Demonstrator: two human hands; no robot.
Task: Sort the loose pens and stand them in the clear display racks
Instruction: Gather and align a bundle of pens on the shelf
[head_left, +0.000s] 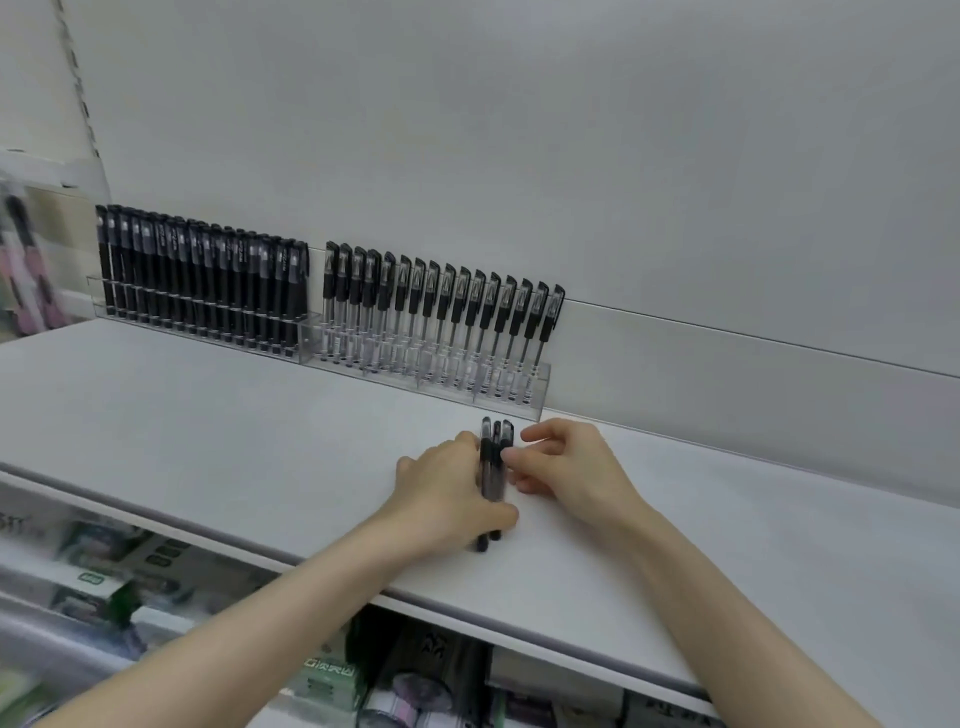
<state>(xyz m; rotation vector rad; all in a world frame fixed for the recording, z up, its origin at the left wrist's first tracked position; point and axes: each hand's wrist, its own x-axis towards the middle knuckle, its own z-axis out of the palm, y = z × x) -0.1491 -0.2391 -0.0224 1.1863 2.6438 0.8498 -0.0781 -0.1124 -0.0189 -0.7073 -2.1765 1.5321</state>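
Near the shelf's (208, 415) back edge, before the clear rack (431, 387), the left hand (447, 493) grips the loose pens (492, 475) while the right hand (566, 467) pinches one cap; light, stiff, likely slick, they suit a mid-barrel hold.

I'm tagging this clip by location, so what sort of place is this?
Probably a stationery shop: black pens stand in rows in clear display racks on a white shelf, and packaged goods sit below it.
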